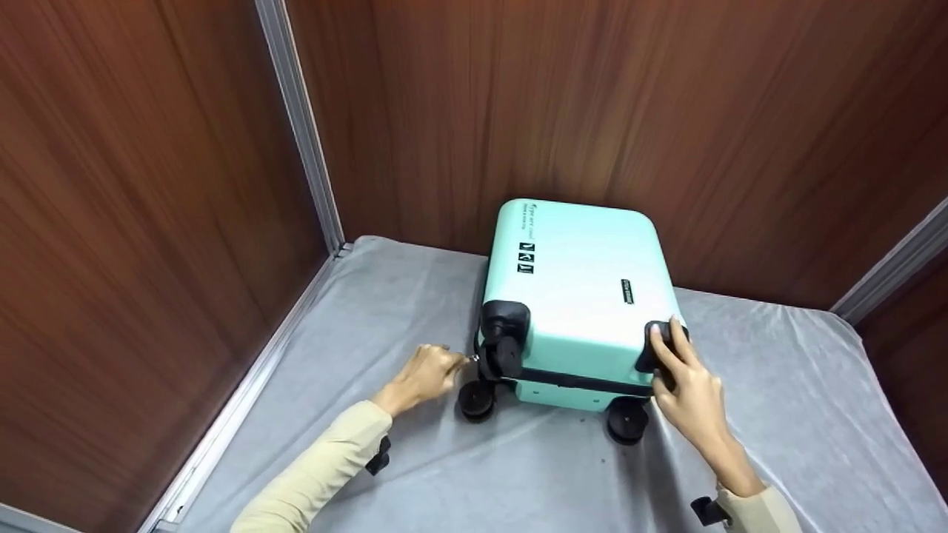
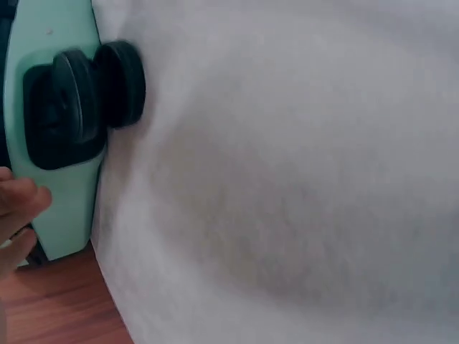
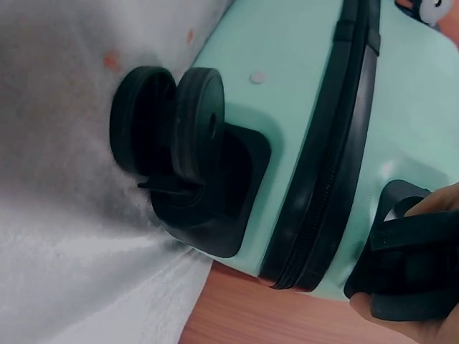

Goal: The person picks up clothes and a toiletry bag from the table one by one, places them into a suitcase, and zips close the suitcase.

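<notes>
A mint-green hard-shell suitcase [image 1: 585, 259] lies flat on its side, wheel end towards me. At its left near corner, my left hand [image 1: 429, 374] pinches a small metallic zipper pull [image 1: 473, 358] beside the upper left wheel [image 1: 506, 355]. Only the fingertips of this hand show at the edge of the left wrist view, close to the shell. My right hand [image 1: 692, 396] grips the upper right wheel [image 3: 416, 265], with fingers over its black corner mount and thumb below. A black zipper band [image 3: 323, 165] runs between the two halves of the shell.
Grey cloth [image 1: 400, 296] covers the surface under the suitcase. Wood-grain panels [image 1: 444, 111] stand behind it and at both sides, joined by metal posts [image 1: 300, 118]. The lower left wheel [image 1: 476, 400] and lower right wheel [image 1: 627, 420] stick out towards me.
</notes>
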The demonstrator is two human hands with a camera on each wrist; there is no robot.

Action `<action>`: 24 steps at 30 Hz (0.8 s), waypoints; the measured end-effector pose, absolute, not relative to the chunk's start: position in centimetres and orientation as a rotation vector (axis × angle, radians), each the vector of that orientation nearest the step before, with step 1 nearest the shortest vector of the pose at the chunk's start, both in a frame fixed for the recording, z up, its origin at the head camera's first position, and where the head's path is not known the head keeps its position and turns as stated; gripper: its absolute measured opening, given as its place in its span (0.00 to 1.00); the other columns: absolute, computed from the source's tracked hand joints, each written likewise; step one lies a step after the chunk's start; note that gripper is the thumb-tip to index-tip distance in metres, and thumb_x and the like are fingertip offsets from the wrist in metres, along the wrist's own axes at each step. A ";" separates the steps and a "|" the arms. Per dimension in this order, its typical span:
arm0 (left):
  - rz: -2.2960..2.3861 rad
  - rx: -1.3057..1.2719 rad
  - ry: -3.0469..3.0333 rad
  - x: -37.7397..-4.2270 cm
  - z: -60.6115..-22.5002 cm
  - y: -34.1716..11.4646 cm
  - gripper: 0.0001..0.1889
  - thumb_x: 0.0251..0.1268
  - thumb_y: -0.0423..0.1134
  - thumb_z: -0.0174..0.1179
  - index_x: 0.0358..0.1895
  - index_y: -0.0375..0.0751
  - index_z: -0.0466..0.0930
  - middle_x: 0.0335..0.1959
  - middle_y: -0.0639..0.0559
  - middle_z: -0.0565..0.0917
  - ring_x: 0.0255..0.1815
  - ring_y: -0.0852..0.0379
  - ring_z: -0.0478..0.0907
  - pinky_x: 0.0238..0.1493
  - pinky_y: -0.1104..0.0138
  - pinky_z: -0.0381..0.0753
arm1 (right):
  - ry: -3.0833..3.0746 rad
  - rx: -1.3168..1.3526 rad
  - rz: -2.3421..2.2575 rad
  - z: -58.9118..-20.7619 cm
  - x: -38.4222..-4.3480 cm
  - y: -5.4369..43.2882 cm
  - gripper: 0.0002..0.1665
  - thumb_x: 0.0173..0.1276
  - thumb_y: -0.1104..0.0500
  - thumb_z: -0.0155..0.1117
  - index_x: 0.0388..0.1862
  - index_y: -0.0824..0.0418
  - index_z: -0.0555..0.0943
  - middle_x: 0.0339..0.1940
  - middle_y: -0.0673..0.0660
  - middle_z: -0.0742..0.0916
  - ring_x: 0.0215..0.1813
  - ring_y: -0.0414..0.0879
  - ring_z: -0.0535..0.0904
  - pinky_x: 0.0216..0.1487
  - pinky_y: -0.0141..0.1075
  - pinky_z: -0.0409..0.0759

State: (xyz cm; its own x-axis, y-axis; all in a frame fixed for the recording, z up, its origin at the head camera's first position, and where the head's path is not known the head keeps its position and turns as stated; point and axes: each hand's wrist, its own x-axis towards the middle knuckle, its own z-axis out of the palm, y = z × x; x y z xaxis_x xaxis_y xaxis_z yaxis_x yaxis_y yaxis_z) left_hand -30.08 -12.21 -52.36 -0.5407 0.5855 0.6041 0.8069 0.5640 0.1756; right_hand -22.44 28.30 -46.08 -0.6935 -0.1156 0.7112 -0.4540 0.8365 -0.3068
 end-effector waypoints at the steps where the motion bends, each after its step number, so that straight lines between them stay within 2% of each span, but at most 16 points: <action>1: -0.601 -1.096 -2.329 -30.3 -52.3 -12.2 0.11 0.64 0.31 0.63 0.22 0.39 0.79 0.13 0.53 0.75 0.14 0.57 0.72 0.19 0.64 0.75 | -2.296 0.415 0.605 -46.1 -22.4 28.4 0.43 0.45 0.77 0.63 0.65 0.63 0.77 0.71 0.67 0.71 0.59 0.74 0.73 0.23 0.59 0.74; 4: -0.557 -0.987 -2.367 -30.8 -52.1 -11.9 0.17 0.66 0.34 0.61 0.16 0.44 0.72 0.10 0.57 0.66 0.12 0.59 0.64 0.16 0.61 0.72 | -2.293 0.413 0.580 -46.2 -22.4 28.4 0.42 0.46 0.76 0.62 0.66 0.62 0.77 0.71 0.68 0.71 0.58 0.74 0.74 0.22 0.60 0.73; 7: -0.555 -0.901 -2.389 -31.3 -51.9 -11.5 0.19 0.63 0.33 0.61 0.14 0.45 0.69 0.10 0.59 0.62 0.11 0.57 0.64 0.16 0.58 0.72 | -2.300 0.407 0.565 -46.2 -22.3 28.2 0.42 0.47 0.76 0.62 0.67 0.63 0.76 0.71 0.69 0.70 0.57 0.74 0.75 0.23 0.60 0.73; 12: -0.579 -0.839 -2.403 -32.0 -51.9 -11.2 0.18 0.59 0.29 0.62 0.13 0.45 0.69 0.09 0.56 0.66 0.11 0.55 0.68 0.16 0.57 0.74 | -2.320 0.391 0.568 -46.3 -22.0 27.6 0.42 0.49 0.75 0.63 0.68 0.62 0.75 0.72 0.69 0.69 0.62 0.74 0.71 0.24 0.60 0.74; 16: -0.581 -0.813 -2.416 -32.3 -51.8 -11.0 0.19 0.59 0.29 0.62 0.13 0.45 0.70 0.09 0.55 0.69 0.11 0.53 0.70 0.16 0.56 0.74 | -2.334 0.372 0.579 -46.3 -21.9 27.3 0.42 0.50 0.74 0.63 0.69 0.62 0.74 0.73 0.69 0.68 0.65 0.75 0.68 0.24 0.59 0.73; 24: -0.540 -0.752 -2.465 -32.3 -51.7 -10.5 0.16 0.59 0.29 0.60 0.14 0.43 0.72 0.10 0.52 0.73 0.12 0.49 0.74 0.16 0.55 0.74 | -2.335 0.352 0.602 -46.1 -22.0 27.4 0.42 0.51 0.72 0.66 0.69 0.60 0.74 0.73 0.67 0.69 0.62 0.72 0.72 0.28 0.61 0.75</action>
